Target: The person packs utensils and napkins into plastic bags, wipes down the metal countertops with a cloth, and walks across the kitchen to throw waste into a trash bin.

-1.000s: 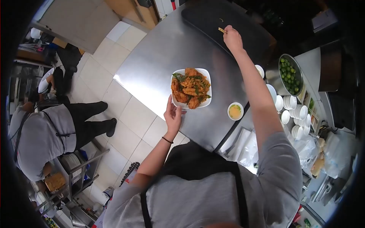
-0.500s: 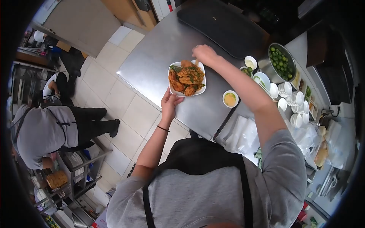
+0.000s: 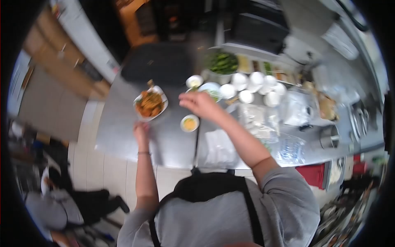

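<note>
A white square bowl of fried, reddish-brown food with green leaves stands on the steel table. Just below its near edge is my left hand, smeared by motion, so its fingers and any contact with the bowl are unclear. My right hand hovers right of the bowl, fingers bent toward the left and slightly apart, with nothing visible in them. Under and beside it are a small white cup of yellow sauce, a small white cup and a pale bowl with something green.
A black mat or tray lies at the back. Beyond the cups stand a metal bowl of green limes and stacked white cups. Plastic bags cover the right side. Another person is at lower left.
My view has swung right. My right hand has left the bowl's far edge and moved right, toward the small cups. My left hand has drawn slightly back from the bowl's side.
</note>
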`<move>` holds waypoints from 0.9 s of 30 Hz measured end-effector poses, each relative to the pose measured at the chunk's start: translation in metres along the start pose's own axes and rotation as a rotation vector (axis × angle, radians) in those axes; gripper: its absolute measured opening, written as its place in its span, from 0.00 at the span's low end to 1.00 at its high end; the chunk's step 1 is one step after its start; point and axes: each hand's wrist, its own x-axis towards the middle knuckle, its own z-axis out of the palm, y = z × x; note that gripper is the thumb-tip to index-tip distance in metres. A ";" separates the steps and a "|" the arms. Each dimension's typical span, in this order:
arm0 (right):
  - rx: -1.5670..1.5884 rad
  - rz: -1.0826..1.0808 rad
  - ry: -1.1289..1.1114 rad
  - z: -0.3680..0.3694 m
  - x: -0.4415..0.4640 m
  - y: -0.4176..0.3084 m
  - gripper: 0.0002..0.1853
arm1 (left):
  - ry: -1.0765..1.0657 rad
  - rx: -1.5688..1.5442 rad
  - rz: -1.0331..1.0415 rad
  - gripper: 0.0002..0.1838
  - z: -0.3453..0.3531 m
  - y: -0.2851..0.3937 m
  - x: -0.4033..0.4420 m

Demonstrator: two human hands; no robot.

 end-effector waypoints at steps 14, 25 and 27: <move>-0.223 0.055 0.598 -0.263 -0.261 0.029 0.05 | -0.301 0.414 1.421 0.14 0.421 0.171 -0.222; -0.407 0.231 0.531 -0.366 -0.418 0.108 0.08 | -0.773 -0.004 0.902 0.11 0.568 0.221 -0.272; -0.387 0.298 0.576 -0.372 -0.435 0.117 0.07 | -0.594 0.374 0.991 0.12 0.549 0.210 -0.281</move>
